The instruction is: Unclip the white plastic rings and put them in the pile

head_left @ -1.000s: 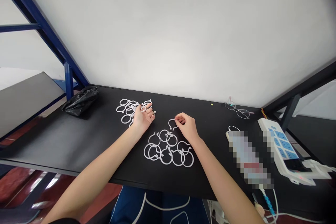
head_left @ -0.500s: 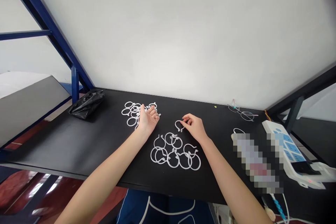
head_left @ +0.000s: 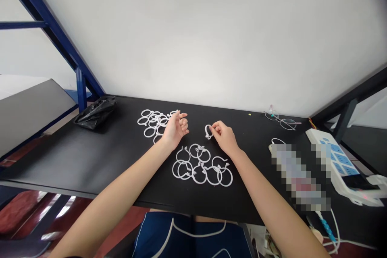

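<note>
Fingers of right hand (head_left: 224, 136) pinch one white ring (head_left: 206, 130), outline now narrower: likely squeezed or turned. Left hand (head_left: 176, 130) more curled, seemingly empty, nearer those fingers.

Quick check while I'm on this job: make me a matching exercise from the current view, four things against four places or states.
Things
1. Right hand
2. Left hand
3. Plastic bag
4. Power strip

Places or states
A. Black and crumpled
B. Next to the farther group of white rings
C. White, with blue around its sockets
D. Pinching a single white ring at the fingertips

Right pairs: 1-D, 2-B, 3-A, 4-C
</note>
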